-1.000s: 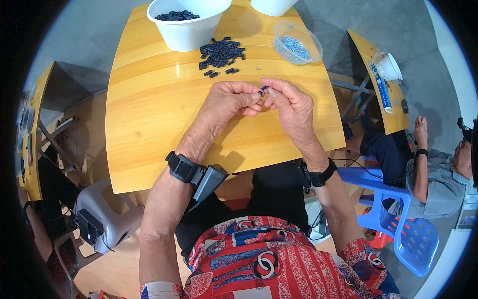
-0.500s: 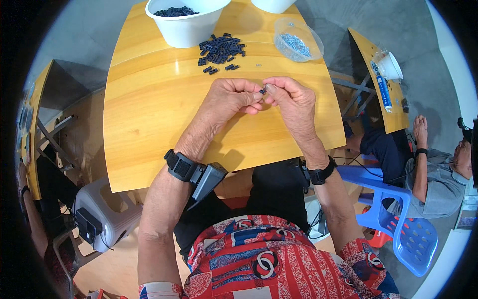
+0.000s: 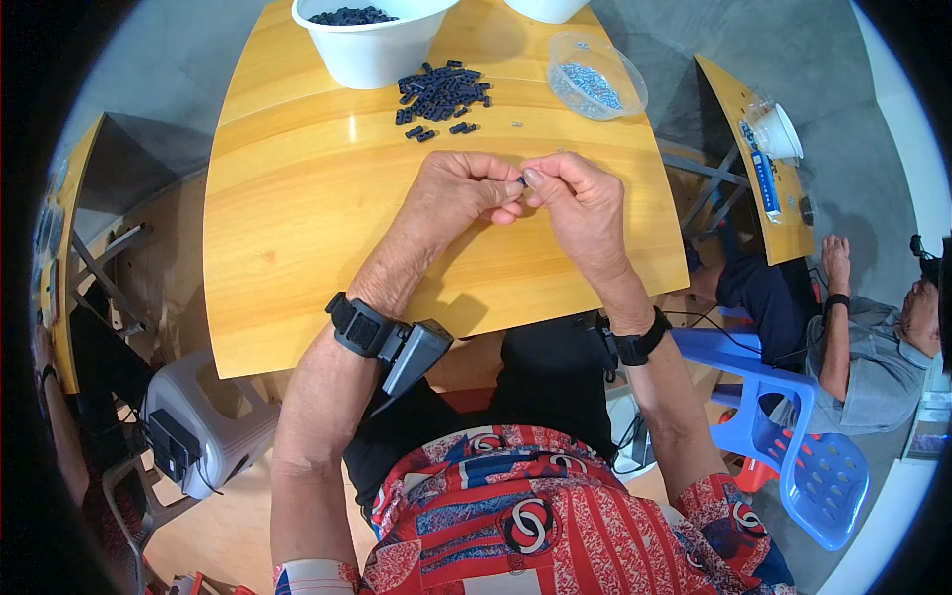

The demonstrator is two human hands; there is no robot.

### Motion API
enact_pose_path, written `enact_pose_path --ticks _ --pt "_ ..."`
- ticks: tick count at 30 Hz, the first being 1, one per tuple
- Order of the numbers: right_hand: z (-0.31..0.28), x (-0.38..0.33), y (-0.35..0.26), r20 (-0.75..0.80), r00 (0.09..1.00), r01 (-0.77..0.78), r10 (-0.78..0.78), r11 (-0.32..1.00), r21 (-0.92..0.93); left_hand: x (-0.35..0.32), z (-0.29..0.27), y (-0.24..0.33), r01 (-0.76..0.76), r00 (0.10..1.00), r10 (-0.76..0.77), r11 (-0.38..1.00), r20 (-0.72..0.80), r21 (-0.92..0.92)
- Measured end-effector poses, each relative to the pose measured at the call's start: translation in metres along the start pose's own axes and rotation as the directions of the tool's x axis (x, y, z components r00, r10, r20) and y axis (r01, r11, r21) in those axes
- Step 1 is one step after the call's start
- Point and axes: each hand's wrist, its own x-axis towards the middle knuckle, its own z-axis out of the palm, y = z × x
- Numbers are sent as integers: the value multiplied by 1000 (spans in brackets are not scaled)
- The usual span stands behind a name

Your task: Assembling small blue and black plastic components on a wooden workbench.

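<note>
Fingers (image 3: pixel 535 179) drew closer around one small, dark piece (image 3: pixel 522 181).

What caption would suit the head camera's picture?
Left hand and right hand meet at a small dark part, near piled dark pieces.

1 blue chair (image 3: pixel 801 405) right; 1 grey seat (image 3: pixel 188 389) left.
</note>
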Motion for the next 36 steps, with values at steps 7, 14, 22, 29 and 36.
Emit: enact_pose_path --ticks 7,14,22,29,36 --pt "0 0 8 55 989 142 -138 987 -81 -2 1 3 1 1000 -1 1000 -3 -13" --pt "2 -1 4 80 996 -43 34 993 112 -5 4 10 35 998 -38 997 -43 -66" --pt "2 4 7 206 908 -417 365 735 535 -3 1 9 13 999 -17 996 -38 -87" --pt "3 5 11 192 890 -441 414 674 593 -2 2 9 18 998 -24 993 -49 -114" --pt "2 0 4 71 975 -222 211 928 298 -2 -1 8 36 998 -44 990 -53 -139"
